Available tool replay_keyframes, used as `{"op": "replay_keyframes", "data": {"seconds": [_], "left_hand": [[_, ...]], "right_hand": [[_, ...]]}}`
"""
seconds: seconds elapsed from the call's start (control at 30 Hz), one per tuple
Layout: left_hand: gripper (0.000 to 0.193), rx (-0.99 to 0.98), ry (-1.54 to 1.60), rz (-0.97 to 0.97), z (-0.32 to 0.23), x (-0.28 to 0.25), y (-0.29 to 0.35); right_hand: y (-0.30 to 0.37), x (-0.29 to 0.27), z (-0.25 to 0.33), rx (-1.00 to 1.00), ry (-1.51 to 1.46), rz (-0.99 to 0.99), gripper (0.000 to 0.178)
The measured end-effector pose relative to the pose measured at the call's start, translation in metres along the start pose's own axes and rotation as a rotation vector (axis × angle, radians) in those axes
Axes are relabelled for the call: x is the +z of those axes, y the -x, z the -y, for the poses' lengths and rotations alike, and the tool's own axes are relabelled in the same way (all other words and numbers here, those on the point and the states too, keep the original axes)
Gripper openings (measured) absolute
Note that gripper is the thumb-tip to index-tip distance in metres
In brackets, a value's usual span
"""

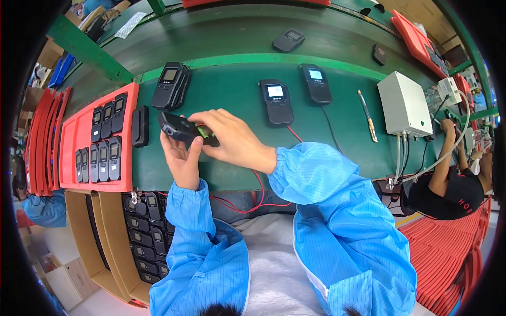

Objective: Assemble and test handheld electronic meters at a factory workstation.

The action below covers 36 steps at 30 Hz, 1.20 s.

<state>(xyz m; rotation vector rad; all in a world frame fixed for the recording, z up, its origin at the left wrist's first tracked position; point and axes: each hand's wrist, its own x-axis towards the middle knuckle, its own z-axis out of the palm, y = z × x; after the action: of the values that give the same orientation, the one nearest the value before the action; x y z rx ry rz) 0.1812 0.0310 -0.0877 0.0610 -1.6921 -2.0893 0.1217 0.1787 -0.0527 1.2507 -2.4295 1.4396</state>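
You have a black handheld device (182,129) in both hands, lifted just above the green worktop (232,100); a small green part shows at its open right end, partly hidden by your fingers. Your left hand (182,158) is closed around the device from below, thumb up along its near side. Your right hand (229,139) is curled over its right end, fingertips pressing on top. Just left of the device a black back cover (139,126) lies on the worktop, and beyond that sits a red tray (79,131) with two rows of black devices standing in it. Behind the device a two-high stack of devices (170,85) rests with a screen facing up. To the right of the device two more units with lit screens (275,101) (316,83) lie on the worktop, one trailing a red wire (258,184) that runs down toward your lap. Farther right are a pen-like tool (367,116) and a white box (403,104) with cables. Below the red tray, a cardboard box (113,253) holds more black devices. At the far right another person (450,184) in a black shirt works.
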Motion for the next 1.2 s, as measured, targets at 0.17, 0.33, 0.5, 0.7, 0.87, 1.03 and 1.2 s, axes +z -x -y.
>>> {"op": "replay_keyframes", "data": {"seconds": [0.17, 0.33, 0.5, 0.7, 0.87, 1.03, 1.2], "left_hand": [[0.080, -0.010, -0.011, 0.005, 0.003, -0.006, -0.002], [0.075, -0.028, 0.088, -0.080, 0.000, 0.000, -0.004], [0.073, -0.080, 0.158, -0.056, -0.007, 0.000, -0.003], [0.075, -0.014, 0.089, 0.001, 0.000, -0.003, -0.003], [0.078, -0.036, 0.167, -0.052, 0.000, -0.004, -0.004], [0.078, -0.023, 0.102, -0.001, -0.003, -0.002, -0.003], [0.078, -0.044, 0.096, 0.015, -0.001, -0.005, -0.004]], "right_hand": [[-0.003, -0.001, -0.005, 0.060, -0.148, -0.005, 0.055], [-0.007, -0.002, -0.013, 0.169, -0.480, -0.010, 0.039], [-0.012, 0.000, -0.022, 0.275, -0.656, -0.111, 0.033], [-0.010, 0.000, -0.017, 0.242, -0.630, -0.058, 0.048], [-0.007, 0.002, -0.006, 0.024, -0.276, -0.062, 0.069], [-0.004, 0.002, -0.002, 0.070, -0.234, -0.044, 0.076], [-0.007, 0.000, -0.001, 0.073, -0.190, -0.056, 0.064]]}}
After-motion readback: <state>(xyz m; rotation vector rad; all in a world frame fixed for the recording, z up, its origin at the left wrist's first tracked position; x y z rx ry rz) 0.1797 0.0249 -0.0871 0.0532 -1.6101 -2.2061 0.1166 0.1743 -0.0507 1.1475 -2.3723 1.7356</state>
